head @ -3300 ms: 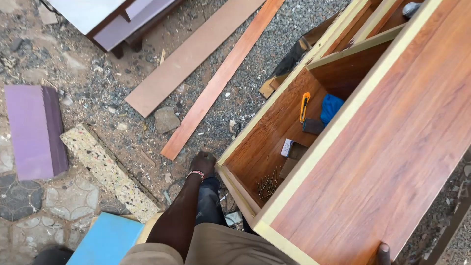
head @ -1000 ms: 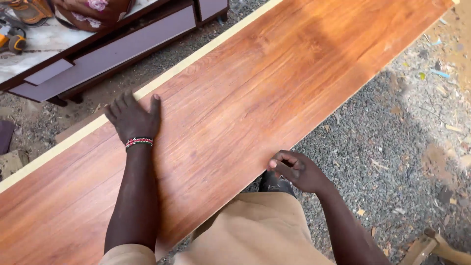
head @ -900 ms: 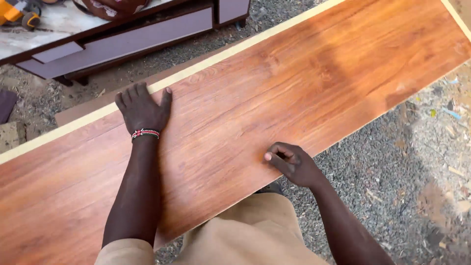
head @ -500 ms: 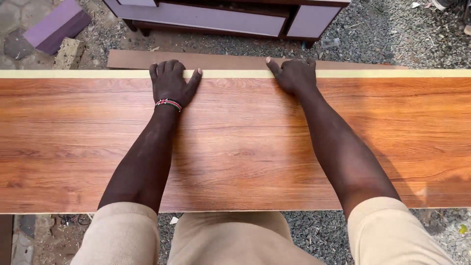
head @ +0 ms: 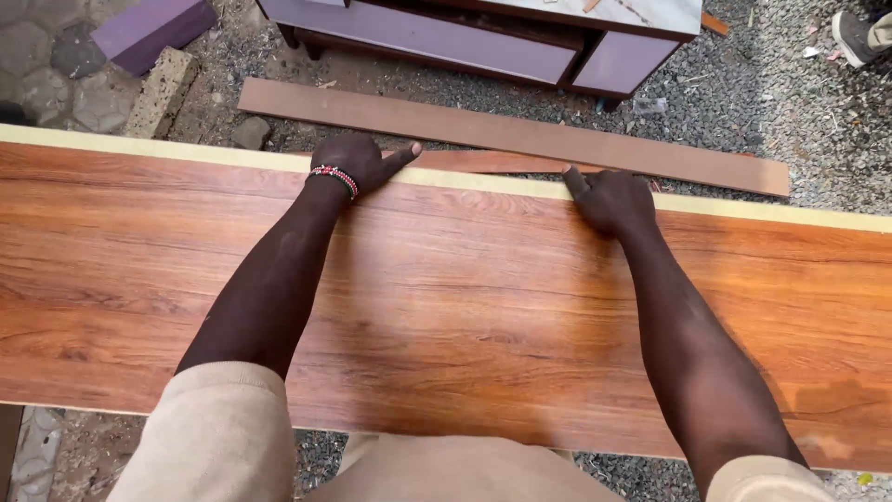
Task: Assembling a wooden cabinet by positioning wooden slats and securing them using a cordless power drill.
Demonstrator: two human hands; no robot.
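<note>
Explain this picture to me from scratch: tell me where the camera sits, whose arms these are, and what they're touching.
The one current picture comes from a camera worn on a person's head, looking down, so the two arms reaching away from you are that person's own.

Both bare hands rest on the far edge of a long reddish wood-grain panel, along its pale edge strip. The left hand wears a beaded bracelet; the right hand lies further along the same edge. Neither visibly grips anything; the fingers curl over the edge.

Beyond the panel, on gravel, lies a brown plank. Behind that stands a purple cabinet, with a purple block at upper left.
</note>
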